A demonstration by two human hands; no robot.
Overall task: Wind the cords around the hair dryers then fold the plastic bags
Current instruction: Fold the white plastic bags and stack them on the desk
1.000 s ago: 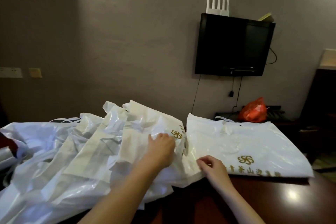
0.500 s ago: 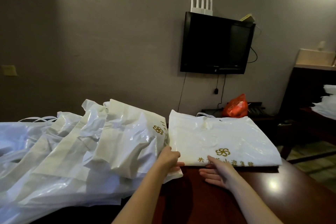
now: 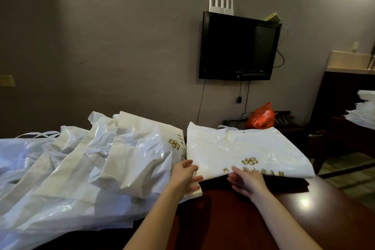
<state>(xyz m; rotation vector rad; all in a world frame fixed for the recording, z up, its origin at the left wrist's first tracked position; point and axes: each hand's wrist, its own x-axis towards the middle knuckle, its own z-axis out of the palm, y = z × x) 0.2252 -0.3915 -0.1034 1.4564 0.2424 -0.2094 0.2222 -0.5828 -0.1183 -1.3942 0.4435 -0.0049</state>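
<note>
On the dark wooden table a flat stack of white plastic bags with a gold flower logo and gold characters is lying at the right side, and its near edge is hanging a little past a dark shadow, so I cannot tell how many bags are in it. The right hand is going under this near edge: the thumb is lying on top beside the gold characters, the other fingers are spread below and partly hidden, so it is grasping the stack's edge lightly. The left hand is curling at the stack's left corner, with fingers above and thumb below; it is also covering a small white piece of plastic, and I cannot tell which bag this piece belongs to. Just beside, at the left, a loose heap of crumpled white bags is spreading to the picture's edge, where it is cut off. No hair dryer is showing. Behind, a black television is hanging on the grey wall, with a white router on top, and an orange bag is sitting lower down.
</note>
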